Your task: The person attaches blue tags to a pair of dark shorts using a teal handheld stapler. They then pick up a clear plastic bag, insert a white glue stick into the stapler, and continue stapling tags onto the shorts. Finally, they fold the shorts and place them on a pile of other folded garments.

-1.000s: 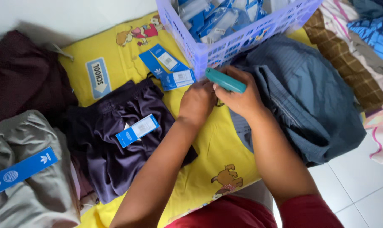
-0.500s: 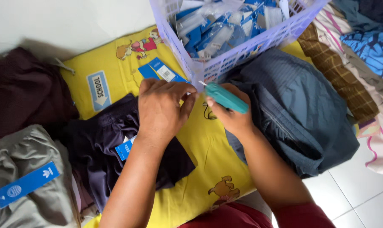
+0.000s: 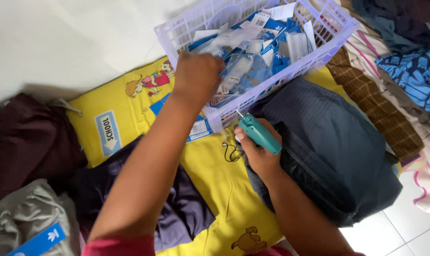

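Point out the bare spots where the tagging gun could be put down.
Free: the yellow cloth between the purple garment and the dark blue garment, and the white floor left of the basket. Crowded: the basket, full of tags, and the clothes pile at right.

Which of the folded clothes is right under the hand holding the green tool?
The dark blue-grey garment, beside the basket. The right hand with the tagging gun rests on its edge; the purple, maroon and grey ones lie away, left.
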